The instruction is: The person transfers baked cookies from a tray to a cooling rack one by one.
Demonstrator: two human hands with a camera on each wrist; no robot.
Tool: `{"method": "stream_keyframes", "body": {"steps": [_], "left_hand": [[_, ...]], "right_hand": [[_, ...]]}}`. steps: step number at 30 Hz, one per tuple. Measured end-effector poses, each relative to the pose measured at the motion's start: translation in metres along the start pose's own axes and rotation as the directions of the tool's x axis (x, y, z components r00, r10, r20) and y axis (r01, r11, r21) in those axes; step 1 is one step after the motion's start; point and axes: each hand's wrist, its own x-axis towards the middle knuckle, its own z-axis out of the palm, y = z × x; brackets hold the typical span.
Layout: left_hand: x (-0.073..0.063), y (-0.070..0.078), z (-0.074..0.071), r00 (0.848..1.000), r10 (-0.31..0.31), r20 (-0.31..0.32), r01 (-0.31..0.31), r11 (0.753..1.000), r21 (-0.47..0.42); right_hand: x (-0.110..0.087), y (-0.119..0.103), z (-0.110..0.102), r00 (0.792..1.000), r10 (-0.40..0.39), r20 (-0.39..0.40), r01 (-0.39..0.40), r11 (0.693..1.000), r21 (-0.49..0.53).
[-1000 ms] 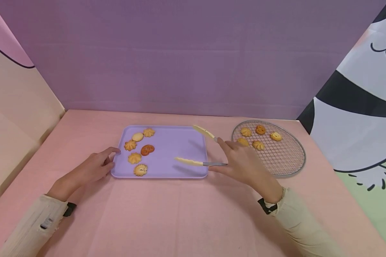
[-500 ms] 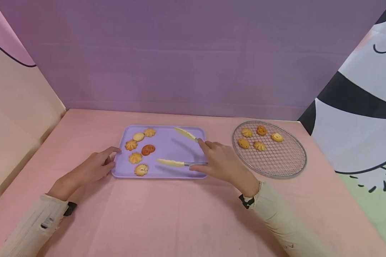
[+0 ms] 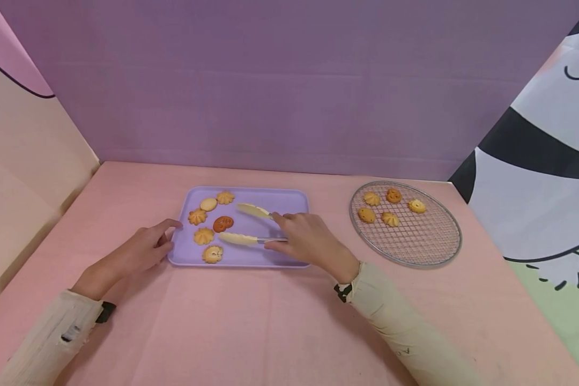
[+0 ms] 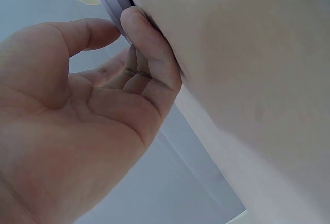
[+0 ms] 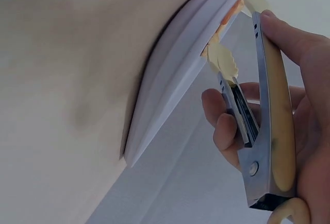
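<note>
A purple tray lies on the pink cloth with several cookies on its left half, among them a brown pretzel-shaped one and a pale oval one. My left hand pinches the tray's left rim; in the left wrist view its thumb and a curled finger meet at the edge. My right hand holds a pair of tongs with cream scalloped tips and metal arms. The tongs are spread apart, nothing between them, over the middle of the tray. Their lower tip is close beside the pretzel-shaped cookie.
A round wire rack stands right of the tray, with several cookies on its left and back part, one of them a flower-shaped cookie. A purple wall rises behind the table, and a panda-print panel borders the right side.
My right hand has moved left with the spread tongs, from the tray's right edge to over its middle, towards the cookies. My left hand has stayed at the rim.
</note>
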Motion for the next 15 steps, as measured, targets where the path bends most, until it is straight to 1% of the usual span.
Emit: {"method": "stream_keyframes", "body": {"steps": [4,9,12,15], "left_hand": [[0.001,0.001,-0.001,1.0,-0.001,0.001,0.001,1.0,0.004],[0.001,0.002,-0.001,1.0,-0.01,0.007,0.01,1.0,0.003],[0.001,0.001,-0.001,1.0,-0.017,0.011,0.017,1.0,0.001],[0.0,0.002,-0.001,1.0,-0.012,0.01,0.012,1.0,0.003]], "right_hand": [[0.006,-0.002,0.003,1.0,-0.012,0.009,0.012,1.0,0.014],[0.012,-0.005,0.004,0.999,-0.005,0.036,0.003,0.997,0.072],[0.015,-0.007,0.005,1.0,-0.008,0.027,0.006,0.997,0.078],[0.016,-0.009,0.007,1.0,-0.015,0.005,0.014,0.998,0.061]]}}
